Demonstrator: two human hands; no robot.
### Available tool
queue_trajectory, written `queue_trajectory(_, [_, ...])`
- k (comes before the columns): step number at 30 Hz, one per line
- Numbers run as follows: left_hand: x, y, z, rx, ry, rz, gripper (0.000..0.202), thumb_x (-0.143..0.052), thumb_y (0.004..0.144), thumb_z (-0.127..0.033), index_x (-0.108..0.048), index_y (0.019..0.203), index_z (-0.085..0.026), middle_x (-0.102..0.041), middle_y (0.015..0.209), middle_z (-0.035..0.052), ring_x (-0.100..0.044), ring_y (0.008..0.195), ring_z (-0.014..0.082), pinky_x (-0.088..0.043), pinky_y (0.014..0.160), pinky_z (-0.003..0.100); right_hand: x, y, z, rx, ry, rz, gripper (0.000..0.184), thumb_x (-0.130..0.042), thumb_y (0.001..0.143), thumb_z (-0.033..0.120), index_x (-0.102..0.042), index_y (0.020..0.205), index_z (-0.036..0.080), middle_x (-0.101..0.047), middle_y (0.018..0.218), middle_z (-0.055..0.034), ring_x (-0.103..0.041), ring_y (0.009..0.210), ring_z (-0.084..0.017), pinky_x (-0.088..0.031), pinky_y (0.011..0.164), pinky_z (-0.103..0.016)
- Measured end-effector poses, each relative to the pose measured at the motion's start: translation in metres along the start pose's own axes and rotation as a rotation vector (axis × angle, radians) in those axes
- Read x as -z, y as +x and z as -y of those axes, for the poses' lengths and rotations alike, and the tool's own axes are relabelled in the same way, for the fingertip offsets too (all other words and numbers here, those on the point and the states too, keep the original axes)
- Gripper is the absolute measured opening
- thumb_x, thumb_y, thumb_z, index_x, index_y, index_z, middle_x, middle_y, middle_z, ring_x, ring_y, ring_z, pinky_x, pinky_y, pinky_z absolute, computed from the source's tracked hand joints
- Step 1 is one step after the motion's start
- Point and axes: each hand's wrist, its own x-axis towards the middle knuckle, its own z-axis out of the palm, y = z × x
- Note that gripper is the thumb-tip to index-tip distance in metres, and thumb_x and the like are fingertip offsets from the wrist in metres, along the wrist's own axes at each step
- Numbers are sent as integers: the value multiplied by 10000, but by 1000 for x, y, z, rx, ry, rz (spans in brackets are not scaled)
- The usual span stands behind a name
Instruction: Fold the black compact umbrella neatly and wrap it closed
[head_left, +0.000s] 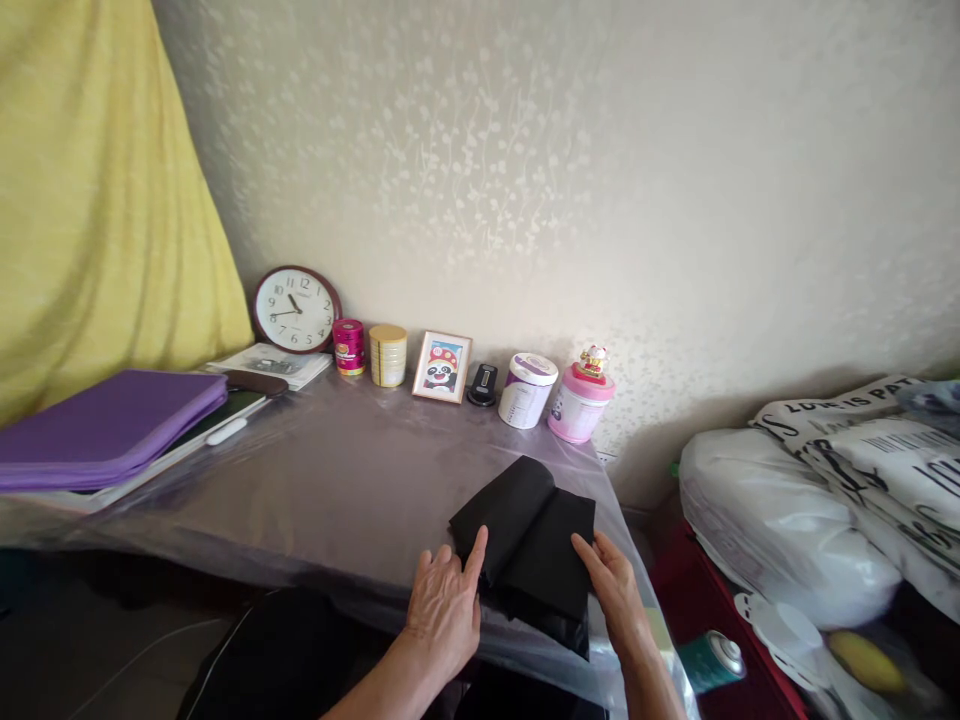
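Note:
A folded black sheet (551, 560), which looks like a plastic bag, lies near the table's right front corner. Its left part is folded over and the lower edge is shiny and crumpled. My left hand (444, 605) is at its left edge, index finger stretched out on the black surface and the other fingers loosely bent beside it. At the right edge, my right hand (619, 590) has its thumb over the border and its fingers close behind, seemingly pinching it. The undersides of both hands are hidden.
The table (337, 480) has a plastic cover. Along the wall stand a clock (297, 309), tins (388, 356), a picture frame (442, 368), and tubs (528, 391). A purple folder (112, 425) lies left. To the right are a white bag (780, 520) and a spray can (711, 662).

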Motion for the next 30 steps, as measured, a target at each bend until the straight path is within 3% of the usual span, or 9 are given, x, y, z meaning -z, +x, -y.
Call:
queue_trajectory(3, [3,1,-1,-1,5,0,789,-435,698,-122,-64,1388,-212,-585,878,60,-447,976,248,-255,934,456,-12,5,20,-91,187,120,370,-619,698,445,-613,952,175,-661,733,-16,-603,632,-169,-472,566,-253])
queue_trajectory(6, [4,1,-2,3,14,15,778,-439,701,-125,-80,1388,-190,-587,895,74,-444,987,256,-265,930,449,-28,16,30,-68,264,144,414,-633,696,425,-597,1025,177,-670,756,-20,-611,646,-183,-475,561,-266])
queue_trajectory(14, [1,1,-2,13,41,36,747,-430,694,-106,-151,1383,-180,-578,1025,100,-425,1082,272,-246,963,443,-76,43,23,-26,331,176,458,-638,678,423,-586,1038,145,-672,759,-42,-632,702,-205,-501,598,-291])
queue_trajectory(19, [-1,3,-2,11,21,55,643,-422,706,-127,-311,1337,-166,-581,1045,110,-416,1117,282,-239,980,442,-95,55,4,48,122,88,518,-609,672,456,-578,1076,132,-655,669,-25,-622,664,-198,-494,578,-290])
queue_trajectory(24, [-4,3,-1,16,15,40,598,-407,724,-138,-339,1318,-129,-588,1038,116,-429,1101,288,-254,966,447,-99,65,-9,132,-158,67,496,-553,709,449,-558,1087,128,-637,606,-10,-606,616,-187,-477,598,-295])
queue_trajectory(27, [2,-1,1,36,4,30,560,-390,771,-198,-325,1318,-99,-574,1065,125,-428,1098,291,-260,961,458,-100,65,-10,190,-261,101,472,-499,753,452,-521,1098,131,-650,639,-20,-613,647,-189,-473,652,-309])
queue_trajectory(30, [18,-1,4,48,8,-41,476,-404,777,-268,-435,1225,-111,-560,1045,115,-467,1018,278,-327,905,446,-102,64,-9,217,-245,194,398,-391,822,462,-510,1068,172,-678,741,-34,-628,698,-175,-478,679,-305])
